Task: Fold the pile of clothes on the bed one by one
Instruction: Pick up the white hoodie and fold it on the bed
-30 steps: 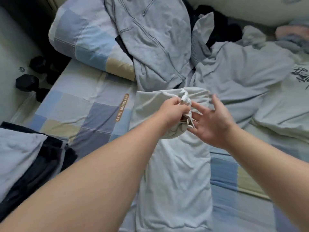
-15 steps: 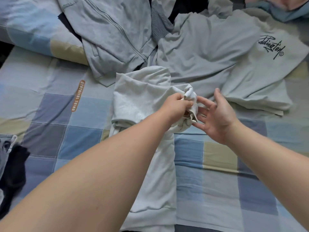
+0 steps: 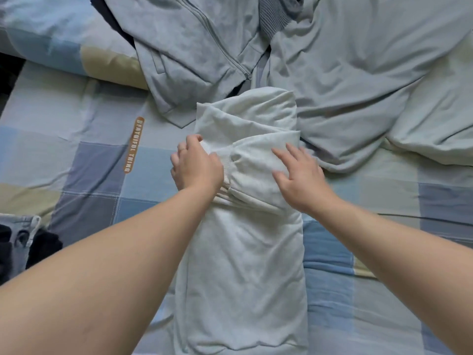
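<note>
The pale sweatshirt [image 3: 240,265] is lying lengthwise on the bed [image 3: 89,175], directly beneath both hands, one sleeve laid across it. The left hand [image 3: 195,163] is curling its fingers round the cuff end; the right hand [image 3: 300,175] is pressing flat, fingers spread. The sleeve fold appears to be in hand; the next move likely calls for bringing the hem up. Grey garments [image 3: 345,73] are lying beyond the hands.

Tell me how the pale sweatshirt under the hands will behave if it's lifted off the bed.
Probably floppy: the pale sweatshirt creases and dents softly under the flat right hand. Its folded sleeve would likely fall open, since nothing fastens it. The thick fabric and ribbed cuff suggest it would grip rather than slip.
</note>
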Motion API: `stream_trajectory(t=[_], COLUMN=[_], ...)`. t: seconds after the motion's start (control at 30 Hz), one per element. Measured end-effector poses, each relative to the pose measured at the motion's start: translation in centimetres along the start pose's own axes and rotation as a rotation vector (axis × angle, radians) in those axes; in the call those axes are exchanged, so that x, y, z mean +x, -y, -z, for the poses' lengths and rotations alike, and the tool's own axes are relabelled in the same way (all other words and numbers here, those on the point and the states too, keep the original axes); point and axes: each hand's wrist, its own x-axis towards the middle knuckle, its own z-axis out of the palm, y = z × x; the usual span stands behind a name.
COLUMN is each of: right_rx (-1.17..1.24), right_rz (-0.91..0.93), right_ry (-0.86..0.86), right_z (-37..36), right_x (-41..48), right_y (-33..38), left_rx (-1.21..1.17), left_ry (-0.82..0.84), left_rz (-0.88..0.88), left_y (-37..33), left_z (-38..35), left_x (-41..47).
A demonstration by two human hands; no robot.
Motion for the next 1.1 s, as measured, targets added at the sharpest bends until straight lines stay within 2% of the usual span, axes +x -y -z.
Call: stream_trajectory(t=[0.07,0.13,0.2,0.27,0.3,0.43,0.53,0.9,1.1], right_rx=[-0.213,-0.368,-0.423,-0.437,-0.425,-0.344,-0.301,-0.257,-0.164], right_rz=[-0.012,0.000,-0.004,0.013,0.035,0.156,0.220,0.218,0.048], right_ry=[0.000,0.001,0.011,-0.014,-0.052,-0.288,-0.388,-0.410,-0.292], right_z=[-2.0,-4.1,-6.3,-8.8,-10.0,-13.5,-14.4,-14.3,-14.6], right_x=[2.2,4.4,6.4,8.0,8.5,9.8,10.3,10.4,5.8], right_y=[-0.4,-1.3,-2.8,-4.7,-5.4,-7.8,-8.6,-8.7,-7.8], left_rx=[0.134,0.279,0.430,0.513,0.531,0.527,0.503,0.509,0.456], left_ry=[-0.023,0.100,0.271,0.357,0.346,0.116,0.031,0.017,0.107], left_rz=[-0.255,-0.473,-0.552,-0.551,-0.560,-0.663,-0.714,-0.700,-0.570], left_y=[0.5,1.1,2.3,3.9,4.8,7.2,7.8,7.6,7.8], left_z=[-1.6,-3.9,-6.7,-9.5,-10.8,-14.1,-15.0,-15.0,-13.8], left_x=[0.3,1.2,2.7,4.4,5.0,6.3,6.5,6.6,3.3])
